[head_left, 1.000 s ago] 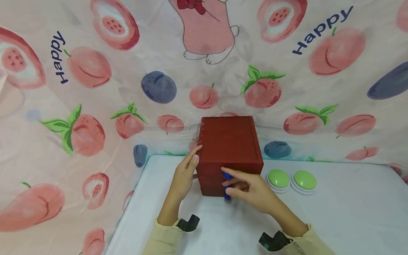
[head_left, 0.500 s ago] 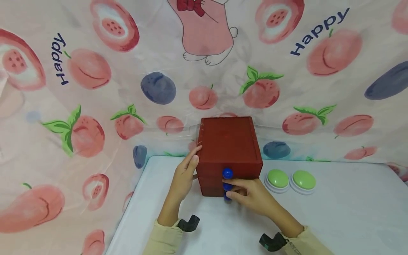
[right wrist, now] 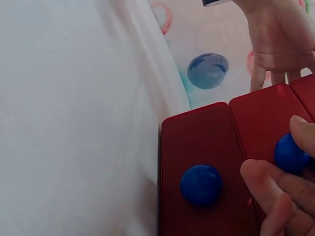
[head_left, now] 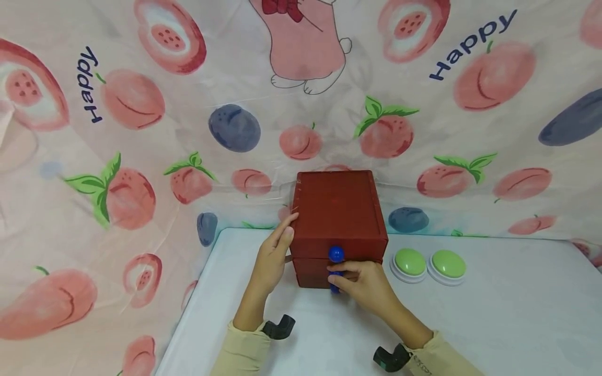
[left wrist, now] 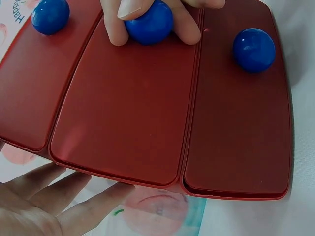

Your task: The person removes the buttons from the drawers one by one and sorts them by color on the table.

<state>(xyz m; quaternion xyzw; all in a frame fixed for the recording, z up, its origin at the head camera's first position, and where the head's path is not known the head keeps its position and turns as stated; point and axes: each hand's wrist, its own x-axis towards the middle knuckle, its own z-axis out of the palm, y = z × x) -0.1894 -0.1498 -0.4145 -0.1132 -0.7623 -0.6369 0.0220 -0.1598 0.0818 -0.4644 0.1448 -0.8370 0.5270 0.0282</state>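
Observation:
A dark red drawer cabinet [head_left: 336, 203] stands on the table, its three drawers closed and each bearing a round blue knob. My right hand [head_left: 369, 284] pinches the middle knob [left wrist: 151, 24] between thumb and fingers. Above it shows the top knob [head_left: 336, 254], untouched. The bottom knob [right wrist: 201, 185] is uncovered in both wrist views, partly behind the fingers in the head view. With fingers extended, my left hand [head_left: 271, 261] rests against the cabinet's left side; in the left wrist view its fingertips [left wrist: 123, 191] are right at the cabinet's edge.
Two green push buttons, a nearer-to-cabinet one [head_left: 411, 262] and an outer one [head_left: 449, 265], sit on white bases to the right. A fruit-printed cloth [head_left: 301, 115] hangs close behind the cabinet and along the left of the white table [head_left: 517, 308].
My right hand has slid down from the top knob to the middle one, and its fingers have closed round it. The left hand and the cabinet have stayed in place.

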